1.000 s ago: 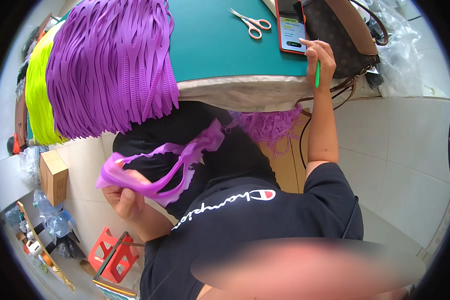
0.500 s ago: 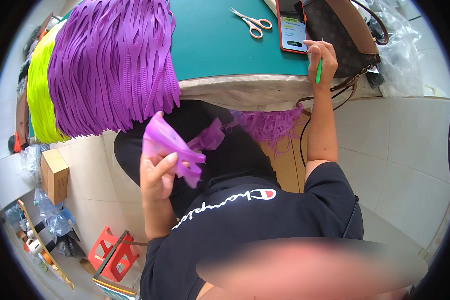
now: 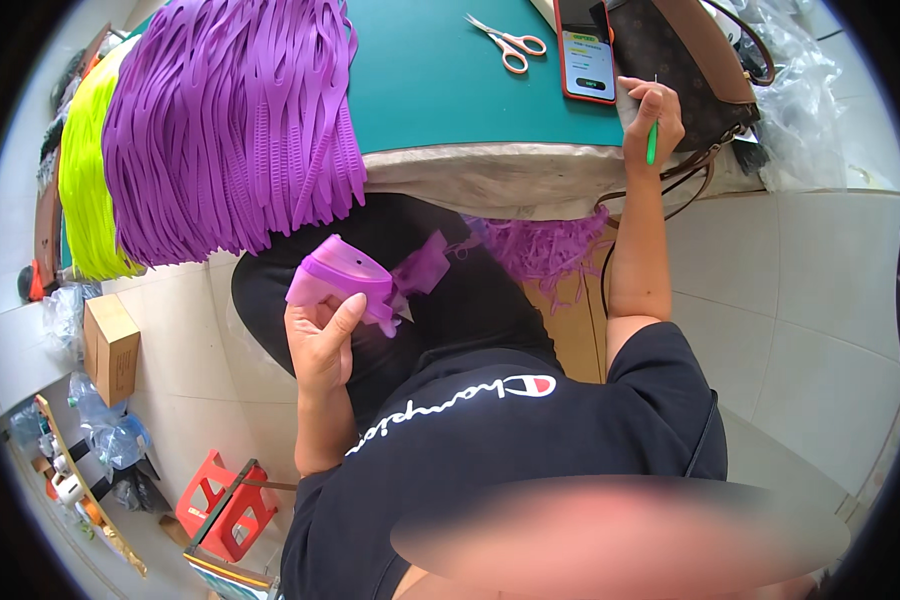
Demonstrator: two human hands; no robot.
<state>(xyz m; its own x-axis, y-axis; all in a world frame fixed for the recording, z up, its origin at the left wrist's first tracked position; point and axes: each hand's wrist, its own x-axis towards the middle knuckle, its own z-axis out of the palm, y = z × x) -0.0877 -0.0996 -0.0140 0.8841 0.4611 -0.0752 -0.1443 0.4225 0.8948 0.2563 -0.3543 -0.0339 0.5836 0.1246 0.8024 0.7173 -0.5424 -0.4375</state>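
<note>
Above my lap, my left hand [image 3: 320, 350] pinches a soft purple rubber piece [image 3: 345, 272] between thumb and fingers. The piece looks folded or curled, with a small dark hole and a ragged lower edge. Beside it, a thinner purple scrap [image 3: 425, 262] lies over my dark trouser leg. At the table's front edge, my right hand [image 3: 656, 118] is closed around a slim green-handled tool [image 3: 652, 146], whose thin tip sticks up past the fingers. That hand is just below a red-cased phone [image 3: 589, 70] with its screen lit.
Long purple rubber straps [image 3: 230, 130] hang over the table's left side, with neon yellow ones [image 3: 82, 180] beyond. Scissors [image 3: 513, 45] lie on the green tabletop [image 3: 420, 90]. A brown handbag [image 3: 660, 60] stands right of the phone. Purple trimmings [image 3: 545, 245] hang below the table edge.
The purple piece has turned in my left hand and now shows a thicker, folded rim. My right hand has shifted slightly right, away from the phone's screen.
</note>
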